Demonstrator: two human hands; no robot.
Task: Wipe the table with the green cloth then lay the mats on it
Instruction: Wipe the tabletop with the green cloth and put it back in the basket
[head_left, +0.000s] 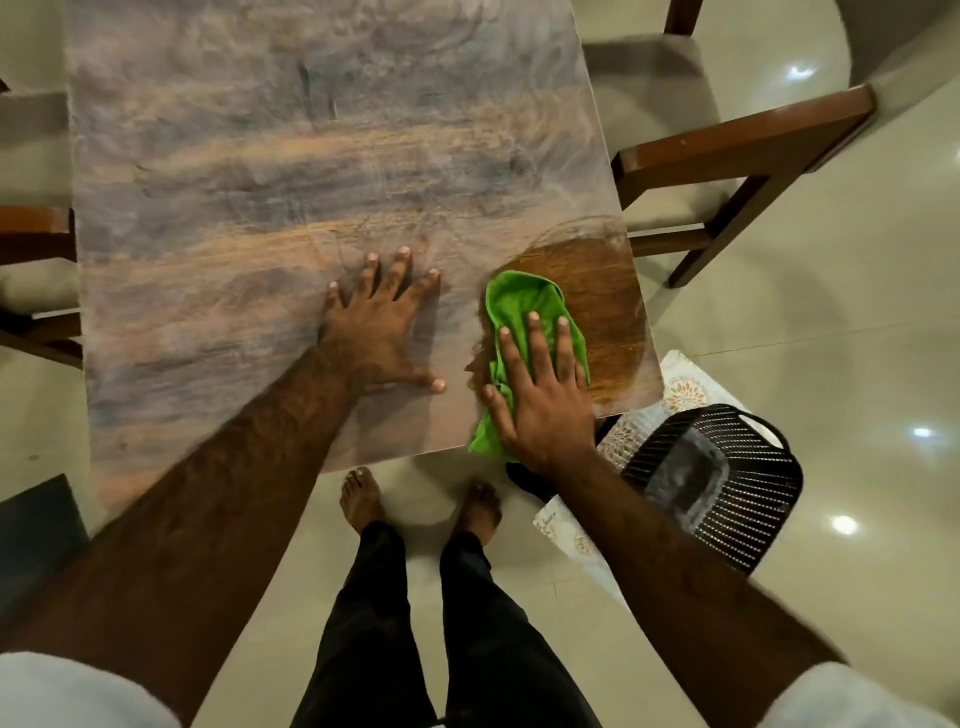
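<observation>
Your right hand (540, 400) presses flat, fingers straight, on the green cloth (524, 301) at the desk's (260, 182) near right corner, its length running away from you. Your left hand (379, 332) rests spread beside it.

Hands (382, 332) flat on dusty table (260, 156)

The counter (234, 182) is a wooden top under a dull, streaky film, save for a rounded patch (587, 280) of clean brown grain at its near right corner. On it lie the green cloth (524, 312), crumpled at the edge of that patch with the right hand (540, 400) pressed flat on top, and the left hand (382, 332), spread palm-down just beside the cloth. On the tiled floor (831, 338) by that corner lie patterned mats (680, 389) with a black slatted basket (727, 493) on them.
</observation>
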